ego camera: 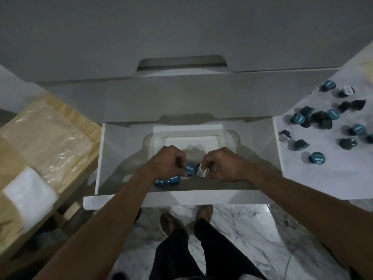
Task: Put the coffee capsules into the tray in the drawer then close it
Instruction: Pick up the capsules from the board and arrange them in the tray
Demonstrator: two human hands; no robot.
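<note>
Blue-lidded capsule [190, 168] pinched in the left hand [168, 164], white-lidded capsule [201, 171] pinched in the right hand [223, 165], both over the clear tray [230, 138] in the open drawer [113, 150].

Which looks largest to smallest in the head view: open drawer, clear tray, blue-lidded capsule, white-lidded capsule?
1. Open drawer
2. Clear tray, sitting inside the drawer
3. Blue-lidded capsule in the left hand and white-lidded capsule in the right hand: alike, both partly hidden by fingers, so unranked.

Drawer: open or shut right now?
Open. The drawer is pulled out, its inside and the clear tray exposed, with both hands over it holding capsules.
</note>
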